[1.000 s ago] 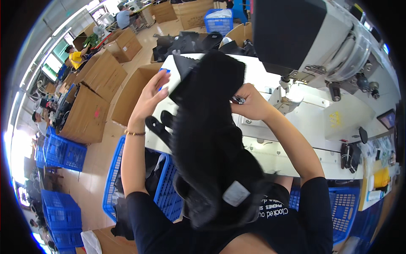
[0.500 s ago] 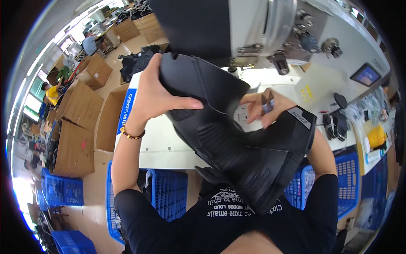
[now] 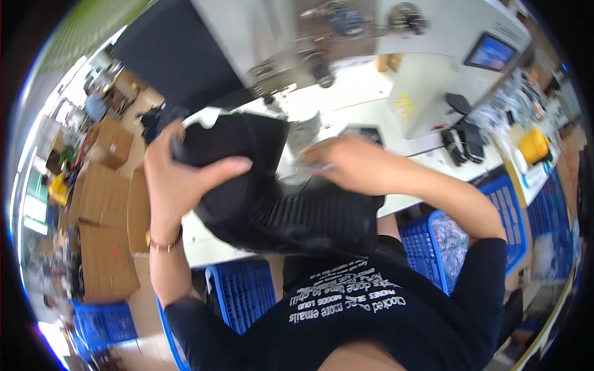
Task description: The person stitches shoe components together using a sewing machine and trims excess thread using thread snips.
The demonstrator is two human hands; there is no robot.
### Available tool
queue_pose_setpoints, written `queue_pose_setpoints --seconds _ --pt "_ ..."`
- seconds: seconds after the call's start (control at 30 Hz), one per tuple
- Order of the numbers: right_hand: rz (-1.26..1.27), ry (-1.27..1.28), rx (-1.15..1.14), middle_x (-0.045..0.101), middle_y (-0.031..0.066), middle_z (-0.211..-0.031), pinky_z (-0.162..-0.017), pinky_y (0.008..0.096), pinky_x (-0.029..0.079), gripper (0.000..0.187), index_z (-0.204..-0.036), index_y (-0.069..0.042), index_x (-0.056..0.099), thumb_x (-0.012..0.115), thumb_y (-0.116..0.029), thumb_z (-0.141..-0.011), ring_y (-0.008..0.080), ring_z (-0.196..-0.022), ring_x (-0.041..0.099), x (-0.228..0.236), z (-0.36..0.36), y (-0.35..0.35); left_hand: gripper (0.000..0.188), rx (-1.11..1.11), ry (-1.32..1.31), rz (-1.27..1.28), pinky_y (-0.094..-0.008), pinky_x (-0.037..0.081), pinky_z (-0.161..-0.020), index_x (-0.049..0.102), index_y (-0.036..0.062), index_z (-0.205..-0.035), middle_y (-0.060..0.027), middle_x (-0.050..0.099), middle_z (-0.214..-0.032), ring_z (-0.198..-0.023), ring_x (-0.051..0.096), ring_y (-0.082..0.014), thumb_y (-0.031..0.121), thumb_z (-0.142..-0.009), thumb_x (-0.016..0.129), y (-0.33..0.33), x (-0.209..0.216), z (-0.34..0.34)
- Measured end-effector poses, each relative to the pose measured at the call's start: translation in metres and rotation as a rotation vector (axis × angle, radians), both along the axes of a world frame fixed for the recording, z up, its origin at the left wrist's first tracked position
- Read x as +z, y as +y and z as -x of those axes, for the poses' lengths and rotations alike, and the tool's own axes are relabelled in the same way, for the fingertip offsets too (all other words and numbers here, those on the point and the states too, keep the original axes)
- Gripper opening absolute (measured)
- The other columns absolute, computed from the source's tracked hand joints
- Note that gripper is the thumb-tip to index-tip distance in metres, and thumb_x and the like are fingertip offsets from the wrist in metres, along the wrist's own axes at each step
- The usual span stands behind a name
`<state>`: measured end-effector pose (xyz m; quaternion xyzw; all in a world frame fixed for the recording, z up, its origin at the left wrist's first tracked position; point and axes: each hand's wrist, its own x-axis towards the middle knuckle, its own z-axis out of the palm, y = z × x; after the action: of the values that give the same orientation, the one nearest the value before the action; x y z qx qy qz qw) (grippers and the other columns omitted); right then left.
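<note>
My left hand grips the upper left end of a large, curved black padded piece with a ribbed panel. Its thumb lies across the front, and the other fingers go behind the edge. My right hand is closed over the inner curve of the piece, near its middle. Between its fingertips shows part of a small metal tool, blurred, which looks like thread snips. The right end of the piece hangs by my lap.
A sewing machine with a small screen stands ahead over a white table. Blue baskets flank my lap. Cardboard boxes stand at left. Black straps and a yellow container lie at right.
The padded piece has turned and shifted left with my left hand. My right hand has come from behind the piece to its near side, at the inner curve. The view has swung right.
</note>
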<state>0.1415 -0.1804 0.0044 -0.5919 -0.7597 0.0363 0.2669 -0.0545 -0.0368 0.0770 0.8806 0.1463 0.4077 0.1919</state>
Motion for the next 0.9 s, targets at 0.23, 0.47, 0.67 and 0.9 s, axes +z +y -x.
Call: queue_pose_setpoints --seconds 0.23,0.47,0.67,0.9 --pt "0.223 0.052 0.102 0.059 0.0184 -0.07 -0.059 0.0425 0.046 0.033 -0.085 -0.002 0.06 0.054 -0.033 -0.075 0.0354 -0.066 0.057 -0.062 0.02 0.018 0.059 0.036 -0.022 0.028 -0.0221 0.029 -0.047 0.036 0.0055 -0.062 0.0023 0.033 -0.056 -0.055 0.03 -0.0091 0.031 -0.043 0.086 -0.02 -0.026 -0.001" --pt "0.25 0.415 0.05 0.057 0.0192 -0.064 -0.057 0.0388 0.044 0.053 -0.074 0.0 0.061 0.054 -0.052 -0.074 0.0361 -0.064 0.055 -0.093 0.031 0.015 0.065 0.116 -0.009 0.065 -0.0245 0.024 -0.049 0.033 0.0055 -0.064 0.0009 0.026 -0.06 -0.056 0.025 -0.0125 0.033 -0.04 0.086 -0.013 -0.036 0.004" --pt "-0.076 0.65 0.009 0.059 0.0164 -0.069 -0.062 0.0362 0.043 0.043 -0.072 -0.001 0.061 0.062 -0.044 -0.073 0.0312 -0.068 0.057 -0.117 0.04 0.024 0.065 0.2 -0.117 0.099 -0.0241 0.028 -0.05 0.037 0.004 -0.066 0.001 0.03 -0.059 -0.057 0.031 -0.0132 0.035 -0.039 0.086 0.006 -0.063 0.025" --pt "0.275 0.845 0.182 0.061 0.0089 -0.078 -0.073 0.0287 0.042 0.032 -0.087 0.0 0.06 0.06 -0.032 -0.079 0.0167 -0.078 0.056 -0.112 0.041 0.031 0.069 0.156 -0.341 0.1 -0.0241 0.035 -0.051 0.044 0.0036 -0.076 -0.0005 0.046 -0.065 -0.057 0.041 -0.0134 0.044 -0.036 0.084 0.008 -0.079 0.037"
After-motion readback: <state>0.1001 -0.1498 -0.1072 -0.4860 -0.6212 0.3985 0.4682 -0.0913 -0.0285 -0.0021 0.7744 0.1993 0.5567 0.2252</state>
